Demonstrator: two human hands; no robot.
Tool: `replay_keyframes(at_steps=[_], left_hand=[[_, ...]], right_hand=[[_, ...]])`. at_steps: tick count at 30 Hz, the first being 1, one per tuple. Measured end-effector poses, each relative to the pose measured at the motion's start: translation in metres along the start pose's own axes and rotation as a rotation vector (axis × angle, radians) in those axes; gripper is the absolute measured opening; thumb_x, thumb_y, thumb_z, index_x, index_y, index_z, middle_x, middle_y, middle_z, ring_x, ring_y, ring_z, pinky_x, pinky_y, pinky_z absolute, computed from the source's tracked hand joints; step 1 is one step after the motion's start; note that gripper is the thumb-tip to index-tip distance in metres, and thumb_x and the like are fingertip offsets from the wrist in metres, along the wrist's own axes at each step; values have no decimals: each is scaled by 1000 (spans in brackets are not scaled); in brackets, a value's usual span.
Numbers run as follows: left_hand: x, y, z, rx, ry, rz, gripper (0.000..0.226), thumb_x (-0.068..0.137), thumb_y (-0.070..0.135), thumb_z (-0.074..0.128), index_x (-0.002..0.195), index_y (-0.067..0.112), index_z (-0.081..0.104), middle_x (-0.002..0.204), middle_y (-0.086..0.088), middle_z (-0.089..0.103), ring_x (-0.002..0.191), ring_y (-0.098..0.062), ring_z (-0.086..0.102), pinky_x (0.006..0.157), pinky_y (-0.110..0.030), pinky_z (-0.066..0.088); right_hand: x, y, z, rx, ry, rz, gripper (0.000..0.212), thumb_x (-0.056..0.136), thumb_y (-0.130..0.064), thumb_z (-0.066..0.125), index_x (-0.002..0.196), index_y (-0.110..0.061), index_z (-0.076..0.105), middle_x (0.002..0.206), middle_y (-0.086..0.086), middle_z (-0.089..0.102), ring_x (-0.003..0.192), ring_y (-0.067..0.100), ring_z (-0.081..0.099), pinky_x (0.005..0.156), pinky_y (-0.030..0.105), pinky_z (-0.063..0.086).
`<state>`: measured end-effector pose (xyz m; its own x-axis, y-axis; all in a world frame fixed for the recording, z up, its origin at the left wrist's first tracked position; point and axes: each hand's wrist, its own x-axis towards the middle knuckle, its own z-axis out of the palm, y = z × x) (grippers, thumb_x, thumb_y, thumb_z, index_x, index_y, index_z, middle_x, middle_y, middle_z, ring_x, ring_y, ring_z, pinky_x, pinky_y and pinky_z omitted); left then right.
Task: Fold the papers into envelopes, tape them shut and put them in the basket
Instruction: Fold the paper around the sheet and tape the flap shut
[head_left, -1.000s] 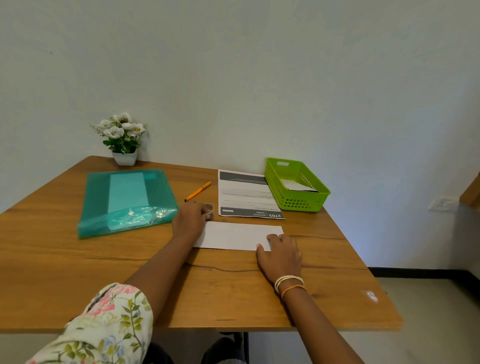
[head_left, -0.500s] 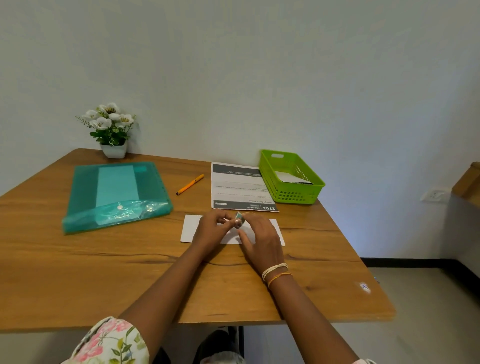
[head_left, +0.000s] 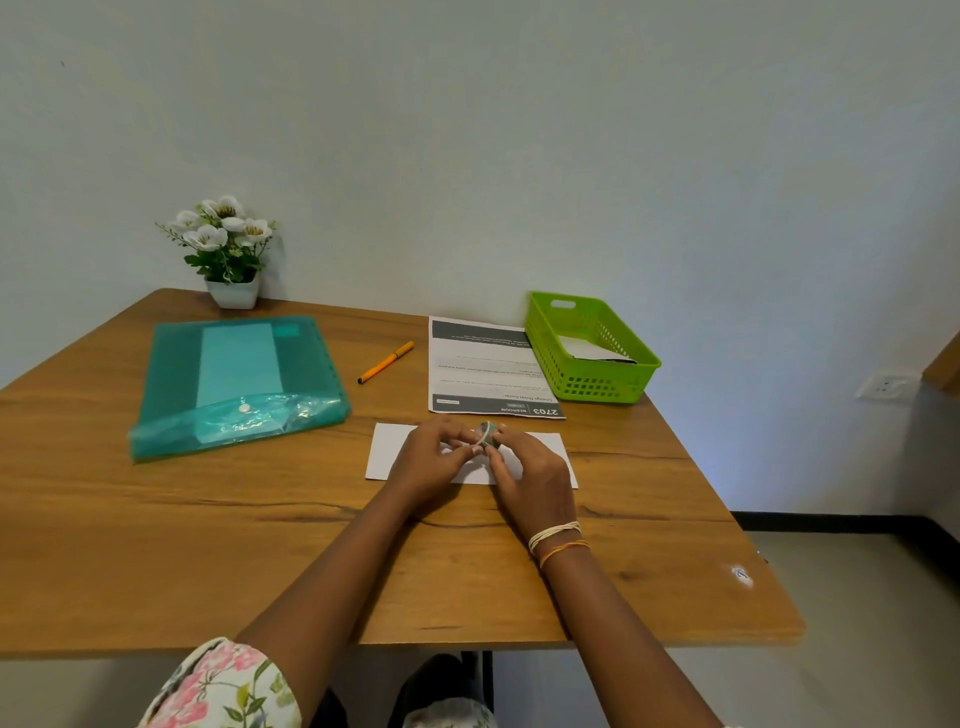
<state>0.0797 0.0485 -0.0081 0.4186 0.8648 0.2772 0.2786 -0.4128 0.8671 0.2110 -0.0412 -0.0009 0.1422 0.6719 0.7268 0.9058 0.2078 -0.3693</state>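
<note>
folded white paper flat on table; left hand, right hand grip pinching small tape roll above it.

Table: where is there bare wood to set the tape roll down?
Bare wood lies on the near left of the table, in front of the teal folder, and right of the folded paper below the green basket. The far middle is crowded: pen, printed sheet.

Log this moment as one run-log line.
step: taping | left hand: on tape roll | right hand: on tape roll | envelope: on table, untaped | basket: one envelope inside
</note>
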Motion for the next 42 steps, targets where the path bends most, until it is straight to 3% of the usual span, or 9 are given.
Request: replay_keyframes(at_steps=[9, 15, 20, 24, 26, 28, 31, 38, 42], left_hand=[[-3, 4, 1, 30, 5, -10, 9, 81, 27, 74, 88, 21, 74, 102, 4, 64, 91, -10, 58, 77, -29, 50], [-4, 5, 0, 59, 8, 10, 9, 85, 21, 70, 94, 21, 71, 96, 8, 66, 89, -5, 58, 77, -25, 50], [-5, 3, 0, 56, -16, 22, 11, 83, 24, 70, 79, 32, 64, 104, 9, 69, 99, -8, 59, 84, -26, 48], [-6, 2, 1, 63, 1, 56, 8, 77, 28, 75, 74, 23, 70, 113, 12, 68, 104, -3, 57, 82, -18, 43], [-6, 3, 0, 67, -2, 77, 11, 75, 28, 77, 69, 21, 72, 116, 15, 67, 107, -1, 57, 85, -20, 43], [-7, 4, -1, 67, -15, 102, 12, 74, 26, 78, 65, 20, 71, 112, 16, 68, 106, 0, 58, 86, -23, 46], [-9, 6, 0, 70, -28, 122, 11, 74, 22, 78, 65, 20, 72, 104, 14, 71, 98, 1, 60, 78, -17, 47], [-9, 9, -3, 46, 4, 101, 5, 76, 18, 78, 73, 16, 75, 102, 11, 70, 93, -3, 63, 71, -13, 50], [-8, 7, 0, 94, 27, 71, 4, 77, 21, 77, 75, 20, 73, 103, 6, 71, 90, -6, 63, 70, -17, 52]], right_hand=[[0, -3, -2, -15, -3, 60, 10, 82, -16, 67, 91, -15, 71, 90, 1, 73, 81, 14, 67, 69, 26, 56], [2, -3, -4, 102, 50, 172, 6, 76, -11, 68, 81, -14, 69, 81, -3, 70, 74, 10, 63, 70, 21, 52], [3, -1, -5, 303, 60, 322, 4, 75, -9, 69, 74, -13, 70, 72, -5, 68, 71, 9, 66, 71, 13, 53], [3, -2, -7, 381, 46, 393, 7, 75, -5, 71, 74, -12, 70, 70, -2, 68, 68, 7, 66, 68, 11, 52], [4, -1, -8, 396, 59, 412, 7, 74, -4, 72, 72, -11, 70, 69, -3, 68, 67, 5, 64, 65, 9, 50], [4, 0, -8, 405, 66, 433, 8, 74, -5, 73, 71, -12, 70, 67, -4, 68, 65, 4, 64, 63, 10, 50], [6, 1, -8, 456, 69, 521, 11, 75, -5, 73, 70, -14, 69, 67, -3, 68, 62, 2, 63, 61, 13, 52], [9, 12, -8, 665, 214, 754, 10, 77, 0, 72, 73, -7, 67, 72, 12, 71, 69, 22, 70, 65, 28, 58], [10, 11, -8, 659, 226, 767, 9, 79, -1, 71, 74, -8, 68, 74, 11, 72, 70, 20, 69, 63, 21, 56]])
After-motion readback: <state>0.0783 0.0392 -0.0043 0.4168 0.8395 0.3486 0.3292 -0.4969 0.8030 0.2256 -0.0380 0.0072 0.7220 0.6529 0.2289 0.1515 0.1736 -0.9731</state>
